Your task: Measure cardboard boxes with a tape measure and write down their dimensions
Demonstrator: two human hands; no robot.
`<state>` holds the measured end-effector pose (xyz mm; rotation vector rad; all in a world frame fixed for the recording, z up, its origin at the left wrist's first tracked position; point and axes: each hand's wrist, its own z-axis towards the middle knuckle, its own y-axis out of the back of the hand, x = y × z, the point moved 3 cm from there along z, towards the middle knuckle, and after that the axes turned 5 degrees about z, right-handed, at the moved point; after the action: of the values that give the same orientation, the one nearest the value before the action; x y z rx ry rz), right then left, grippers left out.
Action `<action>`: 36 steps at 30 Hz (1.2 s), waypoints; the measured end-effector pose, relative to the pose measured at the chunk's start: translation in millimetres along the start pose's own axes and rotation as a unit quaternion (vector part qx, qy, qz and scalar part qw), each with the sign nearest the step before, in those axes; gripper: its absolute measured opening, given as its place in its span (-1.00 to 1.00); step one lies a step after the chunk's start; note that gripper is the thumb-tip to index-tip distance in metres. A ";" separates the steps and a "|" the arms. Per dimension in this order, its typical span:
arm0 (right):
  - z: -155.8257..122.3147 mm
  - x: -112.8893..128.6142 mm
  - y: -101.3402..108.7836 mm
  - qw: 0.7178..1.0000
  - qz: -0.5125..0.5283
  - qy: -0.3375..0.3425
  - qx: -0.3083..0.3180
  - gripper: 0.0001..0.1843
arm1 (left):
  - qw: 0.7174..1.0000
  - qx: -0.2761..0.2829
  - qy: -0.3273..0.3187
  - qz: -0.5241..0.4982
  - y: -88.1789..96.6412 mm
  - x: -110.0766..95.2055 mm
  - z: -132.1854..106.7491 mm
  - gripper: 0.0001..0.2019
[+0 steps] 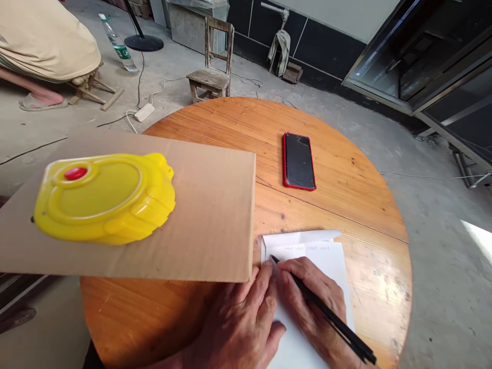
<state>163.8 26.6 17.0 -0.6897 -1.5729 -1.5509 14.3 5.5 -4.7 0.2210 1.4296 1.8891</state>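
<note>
My right hand (313,302) is closed around a black pen (333,316), its tip on a white sheet of paper (330,266). Small handwritten marks run in a line near the top of the sheet, and the paper's top edge is folded up. Flat beside the pen tip lies my left hand (246,318), fingers stretched out over the paper's left edge and the thumb apart. Close to its fingertips is the corner of a cardboard box (215,215). On the box rests a yellow plastic item (103,197) with a red button and a scalloped end; its exact kind is unclear.
A round wooden table (357,200) carries these things. Farther back on it lies a phone (299,161) in a red case. Beyond stand a small wooden chair (210,77) and a water bottle (118,45). A person's sandalled foot (44,100) and a power strip (145,112) are at left.
</note>
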 end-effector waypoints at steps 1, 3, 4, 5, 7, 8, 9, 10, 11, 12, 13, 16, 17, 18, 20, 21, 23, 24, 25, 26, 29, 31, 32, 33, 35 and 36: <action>0.6 0.0 0.4 1.000 0.006 -0.007 0.003 -0.84 | 1.000 0.004 -0.001 -0.001 0.4 -0.1 0.2 -0.63; 1.6 0.6 1.4 1.000 0.027 0.001 -0.004 -0.83 | 1.000 0.007 -0.006 -0.001 1.5 0.0 1.0 -0.63; 1.8 1.1 1.9 0.999 0.039 0.012 -0.011 -0.82 | 1.000 0.007 -0.007 -0.002 2.0 0.2 1.5 -0.62; 1.7 1.5 2.4 0.998 0.047 0.023 -0.019 -0.81 | 1.000 0.008 -0.009 -0.002 2.2 0.3 2.0 -0.62; 0.8 1.6 3.3 0.998 0.050 0.033 -0.037 -0.82 | 1.000 0.007 -0.009 -0.004 2.1 0.3 2.5 -0.63; 0.2 1.8 3.7 0.997 0.047 0.035 -0.043 -0.82 | 1.000 0.007 -0.008 -0.006 1.7 0.2 2.5 -0.63; -0.4 2.1 4.0 0.997 0.043 0.036 -0.049 -0.82 | 1.000 0.006 -0.007 -0.009 1.1 0.1 2.3 -0.63; -0.6 2.5 4.3 0.997 0.037 0.037 -0.051 -0.81 | 1.000 0.003 -0.003 -0.013 0.6 0.1 1.9 -0.63; -0.4 3.0 4.4 0.998 0.031 0.036 -0.049 -0.79 | 1.000 0.000 0.001 -0.017 0.1 0.2 1.5 -0.63; 0.1 3.6 4.3 0.998 0.026 0.037 -0.045 -0.77 | 1.000 -0.002 0.005 -0.021 -0.4 0.4 1.0 -0.62; 1.0 4.3 4.2 0.998 0.022 0.039 -0.043 -0.76 | 1.000 -0.001 0.009 -0.024 -0.8 0.6 0.7 -0.62; 4.1 6.0 3.7 0.997 0.011 0.053 -0.046 -0.74 | 1.000 0.007 0.012 -0.028 -0.7 1.0 0.6 -0.61; 4.8 6.3 3.4 0.997 0.010 0.058 -0.050 -0.74 | 1.000 0.010 0.008 -0.026 -0.4 0.7 0.8 -0.62; 5.4 6.5 3.1 0.997 0.009 0.063 -0.053 -0.74 | 1.000 0.013 0.006 -0.023 0.0 0.4 1.0 -0.63; 6.1 6.3 2.5 0.996 0.010 0.065 -0.055 -0.74 | 1.000 0.016 0.004 -0.018 0.8 -0.2 1.2 -0.64; 6.4 6.2 2.3 0.996 0.013 0.065 -0.055 -0.74 | 1.000 0.017 0.003 -0.017 1.0 -0.6 1.1 -0.65; 6.9 6.4 2.1 0.996 0.018 0.065 -0.054 -0.75 | 1.000 0.011 0.006 -0.018 1.2 -0.9 0.5 -0.65; 7.2 6.6 2.2 0.996 0.020 0.064 -0.053 -0.76 | 1.000 0.009 0.008 -0.018 1.0 -1.0 0.0 -0.65; 7.5 6.9 2.2 0.996 0.023 0.064 -0.051 -0.76 | 1.000 0.010 0.010 -0.018 0.6 -1.0 -0.5 -0.65; 7.7 7.1 2.2 0.996 0.026 0.064 -0.048 -0.77 | 1.000 0.011 0.012 -0.018 0.2 -1.0 -1.0 -0.65; 7.3 7.3 2.3 0.996 0.032 0.067 -0.042 -0.80 | 0.999 0.015 0.017 -0.022 -0.7 -1.0 -1.4 -0.65; 6.1 6.2 1.8 0.997 0.028 0.065 -0.034 -0.83 | 0.999 0.011 0.021 -0.023 -0.6 -0.7 -0.3 -0.66; 5.2 5.2 1.2 0.998 0.023 0.059 -0.025 -0.85 | 0.999 0.010 0.022 -0.022 -0.5 -0.5 0.4 -0.66; 4.4 4.1 0.4 0.998 0.015 0.052 -0.014 -0.86 | 0.999 0.010 0.023 -0.021 -0.6 -0.2 1.1 -0.66; 2.7 2.9 -0.5 0.999 -0.004 0.044 0.002 -0.88 | 1.000 0.005 0.021 -0.019 -0.7 0.0 2.1 -0.66; 2.1 2.9 -0.5 0.999 -0.012 0.045 0.003 -0.89 | 1.000 0.004 0.019 -0.019 -0.8 0.1 2.3 -0.66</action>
<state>161.5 28.2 19.3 -0.5917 -1.5245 -1.5718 15.8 7.4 -4.6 0.1613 1.4576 1.8670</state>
